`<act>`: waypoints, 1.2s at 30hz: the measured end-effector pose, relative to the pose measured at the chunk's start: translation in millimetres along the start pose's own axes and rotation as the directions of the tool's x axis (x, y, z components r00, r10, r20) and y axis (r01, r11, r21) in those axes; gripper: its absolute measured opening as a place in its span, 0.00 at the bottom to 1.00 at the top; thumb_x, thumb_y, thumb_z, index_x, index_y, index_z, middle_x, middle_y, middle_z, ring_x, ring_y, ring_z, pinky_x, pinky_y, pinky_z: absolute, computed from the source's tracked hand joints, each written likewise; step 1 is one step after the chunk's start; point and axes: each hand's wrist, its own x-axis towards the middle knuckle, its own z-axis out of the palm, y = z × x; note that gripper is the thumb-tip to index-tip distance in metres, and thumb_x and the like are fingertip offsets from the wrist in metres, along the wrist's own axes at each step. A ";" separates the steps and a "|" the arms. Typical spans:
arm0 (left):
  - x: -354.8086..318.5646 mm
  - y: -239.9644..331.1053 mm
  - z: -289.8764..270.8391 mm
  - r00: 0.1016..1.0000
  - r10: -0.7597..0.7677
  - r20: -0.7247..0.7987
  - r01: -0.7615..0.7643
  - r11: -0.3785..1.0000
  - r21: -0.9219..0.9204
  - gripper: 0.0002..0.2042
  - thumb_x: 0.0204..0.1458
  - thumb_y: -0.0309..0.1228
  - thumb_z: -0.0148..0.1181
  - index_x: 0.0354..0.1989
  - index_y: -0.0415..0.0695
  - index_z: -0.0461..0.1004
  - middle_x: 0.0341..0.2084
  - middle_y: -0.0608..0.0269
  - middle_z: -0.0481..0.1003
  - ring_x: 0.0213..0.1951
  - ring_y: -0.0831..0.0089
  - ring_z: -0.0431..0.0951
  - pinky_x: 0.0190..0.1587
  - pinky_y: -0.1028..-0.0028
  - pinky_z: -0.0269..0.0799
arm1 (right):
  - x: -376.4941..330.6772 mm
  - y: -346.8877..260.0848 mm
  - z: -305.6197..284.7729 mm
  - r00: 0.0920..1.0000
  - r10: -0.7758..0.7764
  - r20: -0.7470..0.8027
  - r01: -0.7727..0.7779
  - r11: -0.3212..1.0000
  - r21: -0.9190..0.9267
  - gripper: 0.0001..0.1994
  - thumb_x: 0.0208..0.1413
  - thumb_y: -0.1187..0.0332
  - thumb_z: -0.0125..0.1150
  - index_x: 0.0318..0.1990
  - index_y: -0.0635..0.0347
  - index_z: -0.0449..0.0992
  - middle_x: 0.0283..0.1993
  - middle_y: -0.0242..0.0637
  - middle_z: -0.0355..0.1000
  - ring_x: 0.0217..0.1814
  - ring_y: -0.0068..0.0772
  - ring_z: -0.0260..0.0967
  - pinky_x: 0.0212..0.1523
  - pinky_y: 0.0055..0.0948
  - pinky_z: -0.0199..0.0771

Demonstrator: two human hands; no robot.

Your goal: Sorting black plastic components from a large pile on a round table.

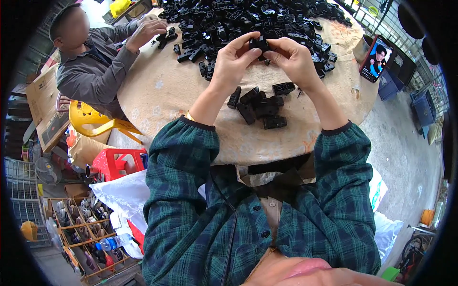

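Between my two hands, above the table, is a small black plastic part (258,44). My left hand (234,58) pinches it from the left with thumb and fingers. From the other side my right hand (292,57) grips it between thumb and forefinger. Just below my hands lies a small cluster of black plastic parts (261,106), several of them touching. A thin dark pointed tool (299,92) lies near my right wrist. Beyond my hands spreads a large heap of similar black parts (210,28). Their exact kind cannot be made out.
A beige patterned cloth covers the round table (157,112). Another person (93,62) sits at the left, hands over some black parts. A phone (376,58) stands at the right edge. A yellow chair (90,117), a red stool (117,164) and a wooden shelf (83,224) are at left.
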 end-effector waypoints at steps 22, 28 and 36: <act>-3.7 8.9 0.8 0.995 -0.094 0.021 0.091 0.990 0.110 0.17 0.51 0.25 0.55 0.48 0.31 0.64 0.32 0.53 0.74 0.33 0.74 0.76 0.37 0.79 0.74 | 17.4 18.4 -67.9 0.936 -0.042 -0.348 -0.105 0.913 -0.394 0.18 0.51 0.62 0.60 0.46 0.63 0.73 0.40 0.36 0.73 0.41 0.22 0.70 0.40 0.19 0.69; -10.6 1.1 3.4 0.818 -0.351 0.454 -0.195 0.574 0.795 0.14 0.51 0.37 0.55 0.41 0.40 0.73 0.37 0.50 0.73 0.36 0.62 0.74 0.40 0.71 0.68 | 15.3 49.9 -80.4 0.994 -0.027 -0.108 -0.061 0.686 -0.725 0.17 0.48 0.62 0.60 0.45 0.57 0.74 0.35 0.41 0.74 0.32 0.29 0.71 0.36 0.24 0.68; 12.3 -1.6 29.0 0.870 -0.351 0.347 -0.112 0.544 0.831 0.11 0.49 0.36 0.55 0.35 0.42 0.76 0.29 0.54 0.72 0.33 0.62 0.74 0.36 0.69 0.69 | 20.0 55.7 -68.9 0.895 -0.289 -0.339 0.020 0.786 -0.618 0.12 0.51 0.66 0.57 0.42 0.58 0.75 0.28 0.37 0.74 0.27 0.23 0.70 0.29 0.21 0.68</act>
